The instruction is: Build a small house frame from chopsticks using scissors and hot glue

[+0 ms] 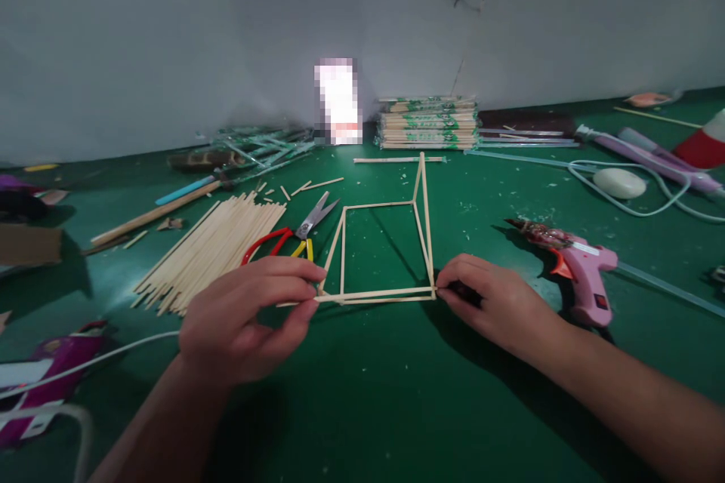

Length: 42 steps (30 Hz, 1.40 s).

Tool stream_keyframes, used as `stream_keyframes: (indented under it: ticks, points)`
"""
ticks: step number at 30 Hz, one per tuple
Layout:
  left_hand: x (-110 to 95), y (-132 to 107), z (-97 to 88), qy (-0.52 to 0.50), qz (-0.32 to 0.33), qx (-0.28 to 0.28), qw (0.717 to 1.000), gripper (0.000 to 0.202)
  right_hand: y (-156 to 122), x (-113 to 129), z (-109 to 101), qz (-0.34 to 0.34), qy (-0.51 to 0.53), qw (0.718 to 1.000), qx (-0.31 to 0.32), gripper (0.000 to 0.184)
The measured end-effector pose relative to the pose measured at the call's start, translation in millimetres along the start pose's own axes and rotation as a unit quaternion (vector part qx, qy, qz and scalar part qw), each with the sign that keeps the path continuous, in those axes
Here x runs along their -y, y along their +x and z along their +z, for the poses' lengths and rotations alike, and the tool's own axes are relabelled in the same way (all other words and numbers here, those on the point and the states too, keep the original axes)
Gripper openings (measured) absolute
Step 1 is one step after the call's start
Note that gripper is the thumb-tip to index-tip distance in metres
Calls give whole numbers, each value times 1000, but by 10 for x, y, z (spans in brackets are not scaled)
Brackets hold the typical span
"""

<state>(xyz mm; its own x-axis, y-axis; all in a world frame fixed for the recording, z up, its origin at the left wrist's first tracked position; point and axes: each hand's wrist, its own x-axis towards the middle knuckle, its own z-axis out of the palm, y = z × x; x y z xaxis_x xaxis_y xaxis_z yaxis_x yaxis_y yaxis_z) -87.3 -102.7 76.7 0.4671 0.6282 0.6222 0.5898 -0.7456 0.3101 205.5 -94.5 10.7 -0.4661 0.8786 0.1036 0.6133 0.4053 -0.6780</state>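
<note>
In front of me on the green table stands an open frame of thin wooden sticks point(427, 226). My left hand point(246, 317) pinches the left end of a wooden stick point(377, 293) that runs across the frame's near side. At the other end, my right hand point(498, 294) has thumb and fingers closed at the frame's near right corner, where the sticks meet. Its fingertips partly hide what they grip. Just beyond my left hand lie open scissors point(310, 220) with red and yellow handles, partly covered by the hand.
Left of the scissors lies a pile of loose sticks point(209, 249). A pink glue gun point(589, 272) rests at right, its nozzle pointing left. Wrapped chopsticks point(427, 124) are stacked by the wall, near a blurred bright screen point(338, 102). A purple device point(62, 377) with white cable lies left.
</note>
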Motion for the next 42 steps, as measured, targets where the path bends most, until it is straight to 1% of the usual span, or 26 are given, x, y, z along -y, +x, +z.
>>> stream_keyframes:
  ticks: [4, 12, 17, 25, 39, 42]
  points:
    - [-11, 16, -4, 11, 6, -1, 1000, 18, -2, -5, -3, -11, 3, 1000, 2, 11]
    - [-32, 41, -13, 45, 39, 2, 998, 14, -4, 7, 3, -29, -5, 999, 13, 12]
    - [-17, 17, -22, 53, 41, 7, 998, 16, 2, 0, 7, -29, -4, 999, 22, 12]
    - [-34, 53, -22, 55, 59, 9, 997, 13, -1, -4, -5, -32, -11, 999, 23, 11]
    - [-36, 39, 3, 56, 48, -7, 997, 13, -7, -6, 15, -32, -18, 999, 18, 9]
    - [-39, 39, 1, 52, 46, -4, 998, 13, 2, -3, 10, -32, -26, 999, 22, 9]
